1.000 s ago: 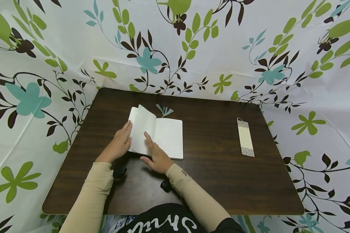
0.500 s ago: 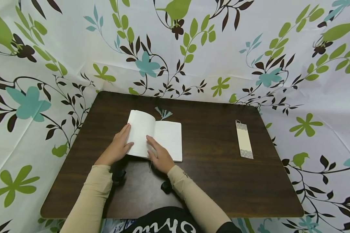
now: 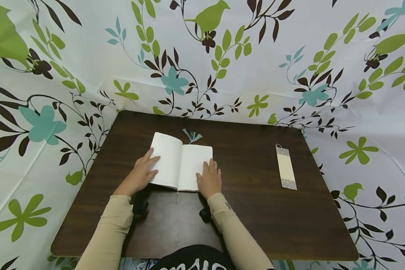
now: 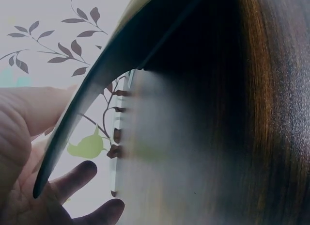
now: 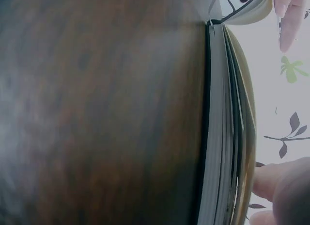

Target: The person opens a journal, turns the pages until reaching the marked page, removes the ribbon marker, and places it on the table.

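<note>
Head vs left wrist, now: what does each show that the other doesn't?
Head only: the cream bookmark with silvery ends, the right hand, the notebook's right page.

Left wrist only: the outer face of the notebook's dark cover, raised off the table on the left side.

Both: notebook, left hand, wood-grain table, leaf-and-bird-print backdrop.

A white-paged notebook (image 3: 179, 165) lies open, left side tilted up.

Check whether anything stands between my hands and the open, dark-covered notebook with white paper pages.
Nothing visible does: on the notebook, your left hand holds the raised left side and your right hand touches the right page.
</note>
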`<state>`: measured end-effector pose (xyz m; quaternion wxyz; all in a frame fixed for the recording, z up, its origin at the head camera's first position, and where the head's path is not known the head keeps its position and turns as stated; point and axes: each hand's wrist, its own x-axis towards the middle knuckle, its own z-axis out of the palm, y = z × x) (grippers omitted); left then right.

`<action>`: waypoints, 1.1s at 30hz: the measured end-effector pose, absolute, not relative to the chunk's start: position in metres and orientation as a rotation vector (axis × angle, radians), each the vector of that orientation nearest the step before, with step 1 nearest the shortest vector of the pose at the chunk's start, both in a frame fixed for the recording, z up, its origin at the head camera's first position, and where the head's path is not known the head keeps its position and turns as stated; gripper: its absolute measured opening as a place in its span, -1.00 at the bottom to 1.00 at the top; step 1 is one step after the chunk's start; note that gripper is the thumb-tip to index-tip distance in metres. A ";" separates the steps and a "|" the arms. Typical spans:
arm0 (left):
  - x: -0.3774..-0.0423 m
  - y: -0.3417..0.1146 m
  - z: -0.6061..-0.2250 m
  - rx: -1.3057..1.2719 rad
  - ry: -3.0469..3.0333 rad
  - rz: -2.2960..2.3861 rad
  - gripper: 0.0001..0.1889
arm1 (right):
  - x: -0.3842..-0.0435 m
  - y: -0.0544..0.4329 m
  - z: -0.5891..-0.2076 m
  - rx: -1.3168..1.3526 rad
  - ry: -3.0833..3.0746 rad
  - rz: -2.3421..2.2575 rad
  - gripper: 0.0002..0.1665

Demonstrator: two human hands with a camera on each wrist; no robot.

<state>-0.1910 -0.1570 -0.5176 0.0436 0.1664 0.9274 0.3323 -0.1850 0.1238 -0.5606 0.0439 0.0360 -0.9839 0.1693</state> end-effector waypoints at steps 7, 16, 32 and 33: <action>-0.190 -0.155 -0.518 0.477 2.832 1.016 -0.41 | -0.181 0.127 -0.561 0.063 -3.069 0.527 -0.18; -0.185 -0.157 -0.518 0.487 2.859 1.017 -0.41 | -0.175 0.123 -0.564 0.061 -3.086 0.461 -0.11; -0.182 -0.158 -0.518 0.519 2.865 1.036 -0.41 | -0.171 0.113 -0.568 0.054 -3.025 0.549 -0.09; -0.182 -0.158 -0.518 0.524 2.870 1.033 -0.41 | -0.171 0.113 -0.568 0.051 -3.020 0.554 -0.09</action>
